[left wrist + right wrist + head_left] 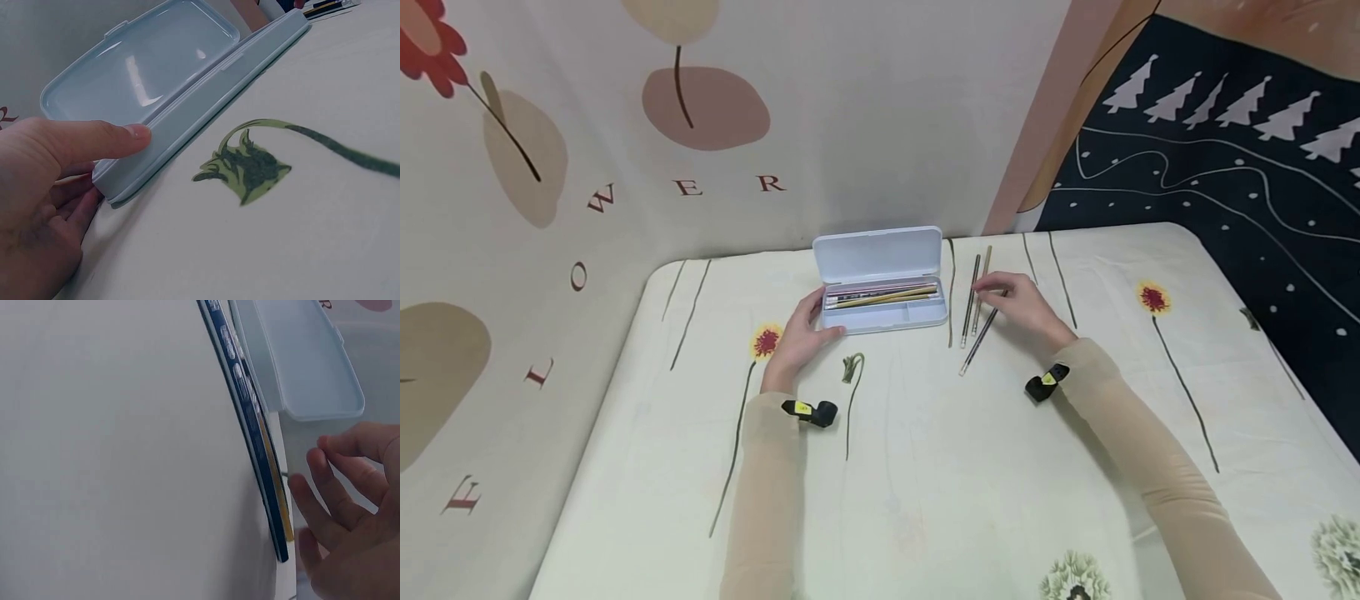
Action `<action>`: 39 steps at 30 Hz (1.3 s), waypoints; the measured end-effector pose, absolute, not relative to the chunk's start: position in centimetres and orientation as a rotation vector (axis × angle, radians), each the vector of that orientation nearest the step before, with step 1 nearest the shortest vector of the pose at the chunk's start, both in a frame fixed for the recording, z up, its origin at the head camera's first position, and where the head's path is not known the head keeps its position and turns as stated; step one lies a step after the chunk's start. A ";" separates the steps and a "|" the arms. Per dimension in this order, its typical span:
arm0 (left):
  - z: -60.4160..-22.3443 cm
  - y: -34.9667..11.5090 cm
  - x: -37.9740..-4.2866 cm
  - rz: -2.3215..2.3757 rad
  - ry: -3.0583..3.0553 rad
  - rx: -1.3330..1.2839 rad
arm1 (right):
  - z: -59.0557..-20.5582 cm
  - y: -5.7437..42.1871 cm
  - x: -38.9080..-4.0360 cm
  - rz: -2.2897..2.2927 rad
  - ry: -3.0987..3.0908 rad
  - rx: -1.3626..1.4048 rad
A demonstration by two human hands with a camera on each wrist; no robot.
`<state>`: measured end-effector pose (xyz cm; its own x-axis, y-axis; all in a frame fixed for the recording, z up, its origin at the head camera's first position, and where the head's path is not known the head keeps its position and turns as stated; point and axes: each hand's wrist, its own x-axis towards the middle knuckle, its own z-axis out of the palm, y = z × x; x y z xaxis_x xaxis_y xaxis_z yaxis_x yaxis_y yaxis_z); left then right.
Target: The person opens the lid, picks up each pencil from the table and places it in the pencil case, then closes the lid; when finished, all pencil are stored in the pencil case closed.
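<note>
A pale blue pencil case lies with its lid raised, several pencils in its long compartment. My left hand grips the case's left end; in the left wrist view the thumb lies along the front wall, the other fingers round the end. To the right of the case, a dark pencil, a yellow pencil and a dark patterned pencil lie on the table. Over these pencils is my right hand, its fingers loosely bent and nothing between them in the right wrist view.
A white cloth printed with flowers covers the table. Behind it hang a pale curtain with printed letters and a dark panel with white trees. Each wrist wears a small black camera.
</note>
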<state>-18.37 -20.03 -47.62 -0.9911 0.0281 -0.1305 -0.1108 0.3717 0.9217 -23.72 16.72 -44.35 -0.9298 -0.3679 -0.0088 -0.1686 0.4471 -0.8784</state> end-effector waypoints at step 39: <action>-47.8 -20.1 -18.4 1.683 2.499 -0.082 | -44.6 20.1 -23.3 -1.158 2.460 -0.770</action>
